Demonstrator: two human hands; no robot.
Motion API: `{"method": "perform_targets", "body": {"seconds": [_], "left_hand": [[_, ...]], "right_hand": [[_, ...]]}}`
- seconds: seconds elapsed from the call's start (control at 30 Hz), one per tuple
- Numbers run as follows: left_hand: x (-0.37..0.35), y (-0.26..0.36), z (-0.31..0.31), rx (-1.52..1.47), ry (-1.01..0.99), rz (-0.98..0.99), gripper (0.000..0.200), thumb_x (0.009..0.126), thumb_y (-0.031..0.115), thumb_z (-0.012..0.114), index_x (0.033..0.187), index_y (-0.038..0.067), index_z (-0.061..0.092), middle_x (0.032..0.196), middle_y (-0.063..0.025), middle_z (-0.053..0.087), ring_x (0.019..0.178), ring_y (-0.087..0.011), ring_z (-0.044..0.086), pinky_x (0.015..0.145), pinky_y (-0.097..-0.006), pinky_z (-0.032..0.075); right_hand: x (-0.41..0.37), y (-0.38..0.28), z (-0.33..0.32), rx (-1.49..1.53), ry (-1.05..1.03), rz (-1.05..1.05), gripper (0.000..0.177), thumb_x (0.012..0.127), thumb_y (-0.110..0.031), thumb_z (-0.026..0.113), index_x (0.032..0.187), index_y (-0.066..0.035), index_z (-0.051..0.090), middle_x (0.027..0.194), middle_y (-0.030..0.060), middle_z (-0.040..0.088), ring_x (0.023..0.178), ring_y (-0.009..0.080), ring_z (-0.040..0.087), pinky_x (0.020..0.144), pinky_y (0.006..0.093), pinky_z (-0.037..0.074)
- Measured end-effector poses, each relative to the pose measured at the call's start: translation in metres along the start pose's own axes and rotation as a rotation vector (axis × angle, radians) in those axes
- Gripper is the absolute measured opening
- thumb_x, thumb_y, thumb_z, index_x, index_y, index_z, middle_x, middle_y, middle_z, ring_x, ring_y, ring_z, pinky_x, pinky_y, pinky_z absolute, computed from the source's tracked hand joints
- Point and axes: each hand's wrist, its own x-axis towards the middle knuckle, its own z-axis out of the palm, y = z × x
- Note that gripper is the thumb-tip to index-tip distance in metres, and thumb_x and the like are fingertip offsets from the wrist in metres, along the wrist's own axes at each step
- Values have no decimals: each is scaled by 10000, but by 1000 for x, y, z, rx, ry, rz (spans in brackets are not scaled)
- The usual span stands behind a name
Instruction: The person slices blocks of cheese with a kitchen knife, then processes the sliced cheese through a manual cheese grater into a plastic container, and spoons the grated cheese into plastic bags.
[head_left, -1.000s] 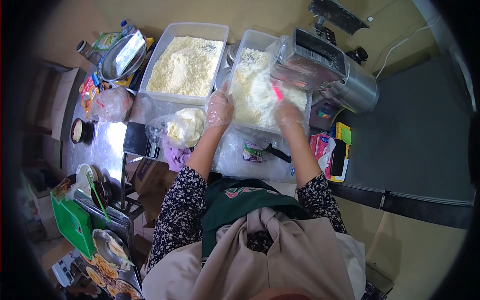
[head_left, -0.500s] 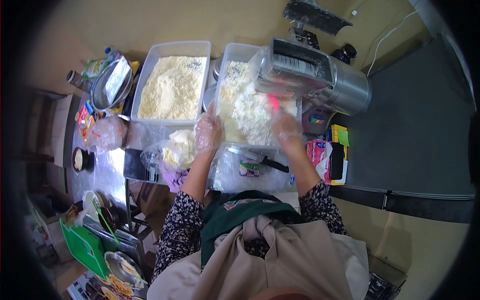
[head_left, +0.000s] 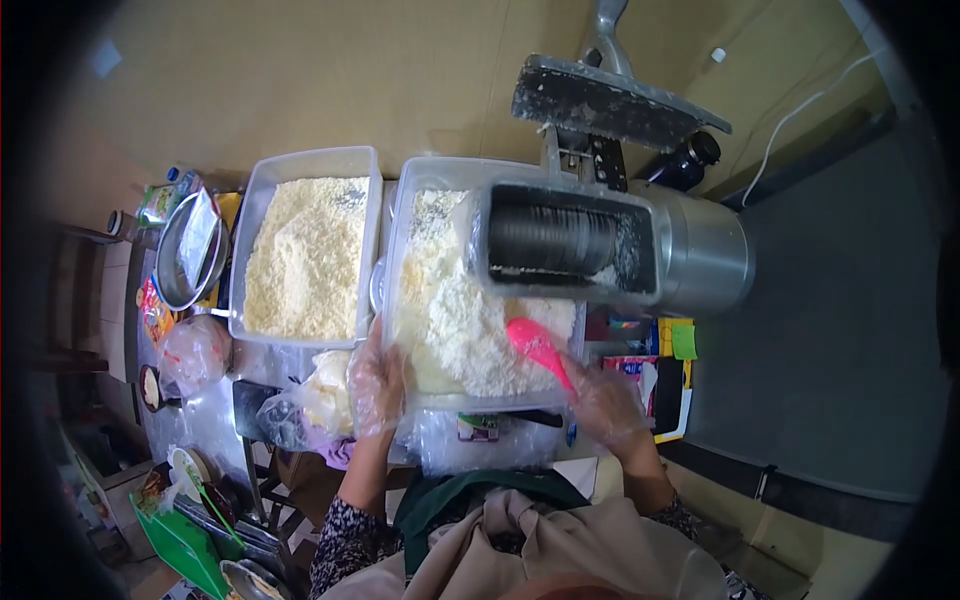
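My left hand (head_left: 377,385), in a clear plastic glove, grips the near left side of a translucent plastic tub (head_left: 397,270). White grated shreds (head_left: 465,335), like cheese, are heaped in this tub. Closed around the handle of a pink spoon (head_left: 535,345), my gloved right hand (head_left: 608,402) is at the tub's near right corner. White bits cling to the spoon's bowl, which is over the shreds. Above the tub's far right part juts a metal grating machine (head_left: 570,240); its feed opening shows a ridged drum and a few white scraps.
A second tub (head_left: 371,240) of pale shreds stands to the left. Near my left hand lies a plastic bag with a pale block (head_left: 328,390). The grater's raised press plate (head_left: 620,105) hangs at the back. A tissue pack (head_left: 630,372) lies right; a steel bowl (head_left: 190,250) stands far left.
The view has tilted up, so the tubs sit lower. My right hand has drawn back from beneath the grater toward the near right corner with the pink spoon. My left hand stays at the tub's side.
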Motion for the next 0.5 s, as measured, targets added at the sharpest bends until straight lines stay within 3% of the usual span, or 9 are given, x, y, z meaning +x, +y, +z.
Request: {"method": "perform_targets", "body": {"seconds": [0.03, 0.2, 0.5], "left_hand": [[0, -4, 2, 10, 24, 7, 446, 902, 31, 507, 1343, -10, 451, 1043, -172, 621, 922, -195, 588, 850, -301, 445], [2, -13, 11, -108, 45, 21, 437, 919, 27, 504, 1351, -7, 446, 1133, -142, 602, 989, -162, 558, 881, -282, 427], [0, -17, 17, -308, 95, -35, 413, 929, 2, 510, 1339, -9, 462, 1198, -82, 572, 1012, -109, 529, 874, -225, 418]], "right_hand": [[3, 1, -5, 41, -72, 15, 544, 831, -246, 594, 1344, -130, 455, 1030, 194, 634, 823, 360, 619, 751, 443, 496], [16, 13, -9, 151, -230, 30, 499, 904, -394, 518, 1310, -107, 481, 1107, 181, 617, 985, 321, 615, 837, 420, 491], [26, 28, 15, 172, -3, -131, 379, 868, -355, 578, 1144, -95, 596, 1156, 125, 611, 981, 319, 609, 862, 417, 487]]}}
